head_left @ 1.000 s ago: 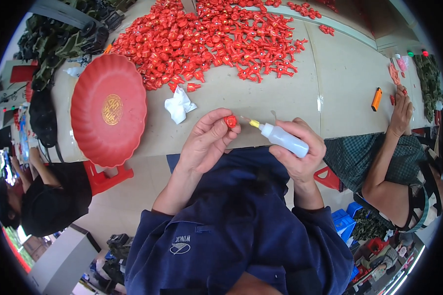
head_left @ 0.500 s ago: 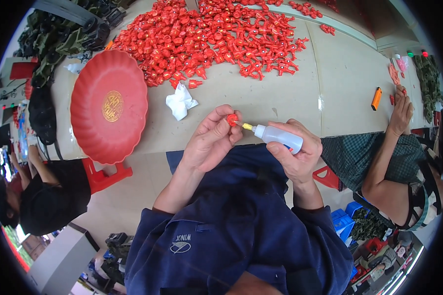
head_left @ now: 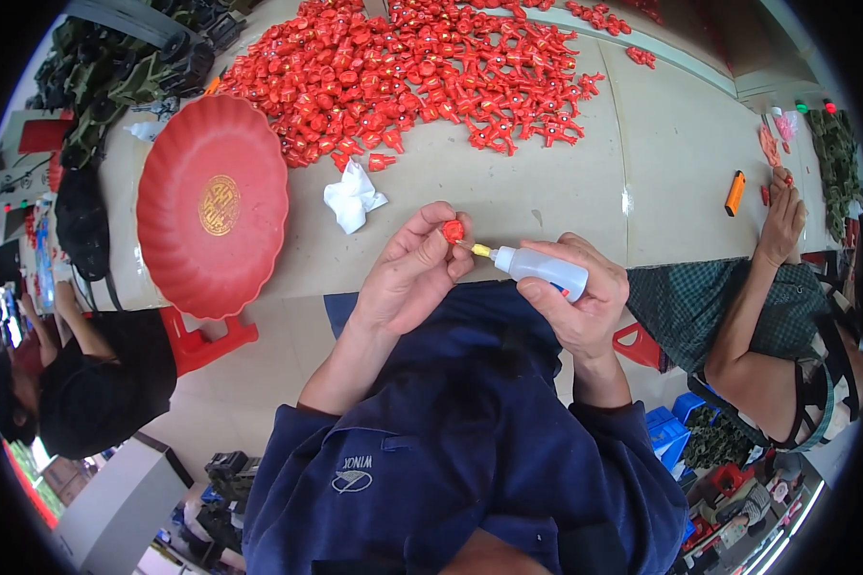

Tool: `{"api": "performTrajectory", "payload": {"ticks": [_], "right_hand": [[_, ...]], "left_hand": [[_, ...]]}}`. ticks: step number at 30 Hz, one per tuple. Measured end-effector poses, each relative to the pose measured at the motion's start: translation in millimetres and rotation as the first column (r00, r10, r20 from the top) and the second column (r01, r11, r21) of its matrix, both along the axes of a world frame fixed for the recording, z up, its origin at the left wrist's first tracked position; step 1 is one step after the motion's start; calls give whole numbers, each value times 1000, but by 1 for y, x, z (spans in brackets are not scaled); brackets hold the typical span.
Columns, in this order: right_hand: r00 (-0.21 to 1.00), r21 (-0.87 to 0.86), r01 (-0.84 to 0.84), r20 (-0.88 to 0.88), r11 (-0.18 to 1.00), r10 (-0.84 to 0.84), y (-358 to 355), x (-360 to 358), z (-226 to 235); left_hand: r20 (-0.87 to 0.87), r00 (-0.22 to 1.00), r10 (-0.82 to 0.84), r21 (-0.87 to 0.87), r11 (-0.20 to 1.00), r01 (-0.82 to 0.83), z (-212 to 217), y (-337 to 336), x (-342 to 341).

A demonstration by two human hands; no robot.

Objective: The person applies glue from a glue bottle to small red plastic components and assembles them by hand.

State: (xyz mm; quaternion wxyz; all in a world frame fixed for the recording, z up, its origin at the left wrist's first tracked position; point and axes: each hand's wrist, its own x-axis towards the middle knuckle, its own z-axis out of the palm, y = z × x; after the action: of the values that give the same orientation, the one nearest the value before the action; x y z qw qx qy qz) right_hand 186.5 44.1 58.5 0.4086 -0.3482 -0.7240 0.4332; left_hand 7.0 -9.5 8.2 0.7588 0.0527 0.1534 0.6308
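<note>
Between its thumb and fingers my left hand [head_left: 414, 261] pinches a small red plastic piece [head_left: 454, 231]. My right hand [head_left: 590, 292] is wrapped round a white squeeze bottle [head_left: 544, 270] with a yellow-based needle tip [head_left: 482, 250]. The bottle lies nearly level, its thin tip pointing left at the red piece, very close to it; whether they touch I cannot tell. Beyond my hands a large heap of red plastic figure parts [head_left: 393, 77] covers the back of the table. A crumpled white tissue [head_left: 354, 197] lies just past my left hand.
A red scalloped dish [head_left: 249, 259] stands at the table's left, its near rim at the edge. An orange lighter [head_left: 734, 194] lies to the right, near a co-worker's hand [head_left: 784, 218]. Another person sits at the far left. Red stools [head_left: 211, 340] are under the table edge.
The bottle's tip has shifted very slightly down, with the bottle a little more level. The red piece has turned slightly in my left fingers.
</note>
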Motion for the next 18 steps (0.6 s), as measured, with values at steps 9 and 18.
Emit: {"api": "performTrajectory", "payload": {"ticks": [9,18], "right_hand": [[1000,15,17,-2,1000,-17,1,1,-1],[1000,7,25,3,1000,-25,3,0,-1]], "left_hand": [[19,1000,-14,3,1000,14,0,0,1],[14,1000,-16,-15,1000,16,3,1,3]]}}
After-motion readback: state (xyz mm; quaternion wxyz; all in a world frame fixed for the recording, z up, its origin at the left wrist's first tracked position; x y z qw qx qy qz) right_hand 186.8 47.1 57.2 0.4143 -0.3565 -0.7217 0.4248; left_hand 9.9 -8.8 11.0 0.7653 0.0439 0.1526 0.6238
